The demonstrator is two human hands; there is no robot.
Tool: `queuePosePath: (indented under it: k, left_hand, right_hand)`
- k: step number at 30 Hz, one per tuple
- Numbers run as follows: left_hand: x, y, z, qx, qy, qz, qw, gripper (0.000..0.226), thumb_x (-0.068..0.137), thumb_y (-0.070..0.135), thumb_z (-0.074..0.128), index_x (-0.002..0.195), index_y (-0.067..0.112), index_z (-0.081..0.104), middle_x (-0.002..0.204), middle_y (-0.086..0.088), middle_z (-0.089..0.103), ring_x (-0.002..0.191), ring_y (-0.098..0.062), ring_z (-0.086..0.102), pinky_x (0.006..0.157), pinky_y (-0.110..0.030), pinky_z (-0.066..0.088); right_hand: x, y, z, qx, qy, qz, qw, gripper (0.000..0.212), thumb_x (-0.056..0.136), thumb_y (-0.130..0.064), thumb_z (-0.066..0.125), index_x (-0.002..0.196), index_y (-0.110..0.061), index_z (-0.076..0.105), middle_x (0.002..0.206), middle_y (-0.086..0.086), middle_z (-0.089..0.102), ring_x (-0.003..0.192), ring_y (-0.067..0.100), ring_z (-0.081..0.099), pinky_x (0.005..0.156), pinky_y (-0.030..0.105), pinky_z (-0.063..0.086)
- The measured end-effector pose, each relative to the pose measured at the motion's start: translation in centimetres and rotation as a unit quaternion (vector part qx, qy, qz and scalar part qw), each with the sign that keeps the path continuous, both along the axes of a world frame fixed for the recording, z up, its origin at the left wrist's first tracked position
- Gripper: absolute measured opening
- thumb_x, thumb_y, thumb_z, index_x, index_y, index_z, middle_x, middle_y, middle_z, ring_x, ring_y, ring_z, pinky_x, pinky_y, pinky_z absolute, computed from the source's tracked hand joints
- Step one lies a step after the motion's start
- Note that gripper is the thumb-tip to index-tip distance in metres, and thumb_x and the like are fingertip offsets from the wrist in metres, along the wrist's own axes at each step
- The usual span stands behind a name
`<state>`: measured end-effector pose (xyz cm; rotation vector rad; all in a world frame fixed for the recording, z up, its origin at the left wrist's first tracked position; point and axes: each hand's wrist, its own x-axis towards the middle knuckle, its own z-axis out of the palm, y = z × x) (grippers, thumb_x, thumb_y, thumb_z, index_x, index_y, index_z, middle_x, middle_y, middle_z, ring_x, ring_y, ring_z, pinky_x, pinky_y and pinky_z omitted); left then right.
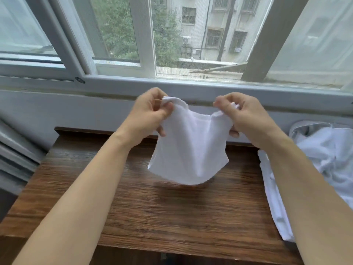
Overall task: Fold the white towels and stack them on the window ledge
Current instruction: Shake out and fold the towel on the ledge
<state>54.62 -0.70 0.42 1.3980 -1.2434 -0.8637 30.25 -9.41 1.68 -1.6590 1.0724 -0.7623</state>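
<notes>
Towel (191,148) hangs mid-frame above the wooden table (114,188), my left hand (147,113) and right hand (242,115) pinching its top corners; uneven grips risk a crooked fold.

Dark wooden table (133,197), grey wall (57,109), sliding window (145,35) (daylight, trees, buildings outside)

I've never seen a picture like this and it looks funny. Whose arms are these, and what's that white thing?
The camera sits on a person's head, so you see their own arms reaching forward. The left hand and right hand each pinch a top corner of a small white towel, which hangs in the air above a brown wooden table. More white cloth lies piled at the table's right side. Behind is the window ledge, with no stack visible on it.
</notes>
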Motion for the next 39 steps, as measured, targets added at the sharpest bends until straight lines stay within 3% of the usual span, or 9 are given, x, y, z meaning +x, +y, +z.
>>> queuePosePath:
  k: [3, 5, 6, 15, 21, 23, 26, 33, 39]
  left_hand:
    - [3.2, 0.6, -0.1, -0.017, 0.027, 0.082, 0.996, 0.014, 0.105, 0.010, 0.057, 0.092, 0.013, 0.051, 0.091, -0.009, 0.065, 0.077, -0.015, 0.069, 0.055, -0.034, 0.062]
    - [5.0, 1.1, 0.0, -0.025, 0.015, 0.128, 0.991, 0.015, 0.106, 0.012, 0.055, 0.092, 0.016, 0.049, 0.090, -0.004, 0.065, 0.074, -0.006, 0.070, 0.056, -0.034, 0.063]
    - [5.8, 1.2, 0.0, -0.028, 0.007, 0.144, 0.989, 0.016, 0.106, 0.013, 0.055, 0.092, 0.018, 0.049, 0.089, -0.002, 0.065, 0.073, -0.004, 0.070, 0.056, -0.034, 0.064]
    - [7.7, 0.4, -0.4, -0.064, 0.011, 0.175, 0.982, 0.012, 0.102, 0.023, 0.063, 0.093, 0.018, 0.058, 0.085, 0.000, 0.070, 0.086, -0.010, 0.071, 0.064, -0.035, 0.065]
    - [9.1, -1.6, -2.5, 0.037, 0.030, 0.167, 0.985, 0.018, 0.102, 0.022, 0.065, 0.091, 0.008, 0.064, 0.092, -0.015, 0.057, 0.087, -0.026, 0.062, 0.063, -0.038, 0.065]
    - [9.1, -2.3, -2.9, 0.044, 0.034, 0.157, 0.986, 0.018, 0.103, 0.020, 0.063, 0.089, 0.009, 0.060, 0.086, -0.012, 0.052, 0.084, -0.023, 0.057, 0.069, -0.042, 0.066]
    - [8.8, -2.5, -2.6, 0.024, 0.042, 0.149, 0.988, 0.018, 0.105, 0.018, 0.059, 0.087, 0.012, 0.059, 0.084, -0.009, 0.056, 0.087, -0.020, 0.059, 0.077, -0.044, 0.065]
    - [7.2, 1.8, -2.1, -0.042, 0.035, 0.127, 0.990, 0.014, 0.103, 0.017, 0.062, 0.089, 0.015, 0.063, 0.088, -0.002, 0.067, 0.090, -0.013, 0.068, 0.077, -0.037, 0.065]
    - [5.0, 9.5, -8.2, 0.016, 0.026, 0.117, 0.993, 0.015, 0.102, 0.009, 0.061, 0.088, 0.012, 0.065, 0.079, 0.005, 0.069, 0.081, -0.011, 0.066, 0.078, -0.032, 0.064]
  right_hand:
    - [-2.4, -1.1, 0.3, 0.075, -0.135, -0.001, 0.988, 0.021, 0.099, -0.016, 0.061, 0.100, 0.005, 0.063, 0.069, 0.009, 0.056, 0.053, 0.019, 0.046, 0.051, 0.033, 0.041]
    - [-3.6, -1.5, 0.0, 0.062, -0.150, -0.026, 0.986, 0.010, 0.098, 0.002, 0.058, 0.090, 0.001, 0.063, 0.069, 0.009, 0.057, 0.059, 0.019, 0.053, 0.052, 0.031, 0.048]
    - [-3.9, -1.6, -0.3, 0.050, -0.147, -0.048, 0.987, 0.017, 0.099, 0.007, 0.056, 0.087, -0.002, 0.065, 0.067, 0.006, 0.060, 0.060, 0.017, 0.057, 0.052, 0.028, 0.051]
    - [-3.3, -3.0, -1.4, 0.007, -0.152, -0.116, 0.982, 0.004, 0.098, -0.008, 0.069, 0.099, -0.012, 0.070, 0.086, 0.011, 0.073, 0.065, 0.016, 0.076, 0.051, 0.024, 0.058]
    - [-3.2, -4.5, -2.4, 0.050, -0.103, -0.117, 0.987, 0.021, 0.095, -0.008, 0.073, 0.112, 0.004, 0.068, 0.095, 0.022, 0.072, 0.078, 0.027, 0.079, 0.058, 0.027, 0.063]
    - [-3.0, -5.1, -2.9, 0.055, -0.109, -0.121, 0.985, 0.023, 0.097, -0.009, 0.071, 0.114, 0.005, 0.066, 0.098, 0.022, 0.070, 0.087, 0.033, 0.078, 0.061, 0.028, 0.064]
    - [-3.0, -5.1, -2.6, 0.045, -0.126, -0.112, 0.985, 0.008, 0.101, -0.010, 0.066, 0.103, -0.003, 0.067, 0.098, 0.018, 0.072, 0.082, 0.028, 0.080, 0.064, 0.029, 0.064]
    - [-5.3, -1.0, -2.2, 0.014, -0.149, -0.104, 0.983, 0.007, 0.102, -0.009, 0.064, 0.103, -0.008, 0.070, 0.097, 0.011, 0.076, 0.084, 0.031, 0.079, 0.066, 0.033, 0.064]
    - [-8.4, 6.0, -7.6, 0.067, -0.121, -0.098, 0.986, 0.009, 0.101, -0.002, 0.061, 0.107, 0.002, 0.067, 0.094, 0.015, 0.075, 0.080, 0.028, 0.079, 0.062, 0.033, 0.065]
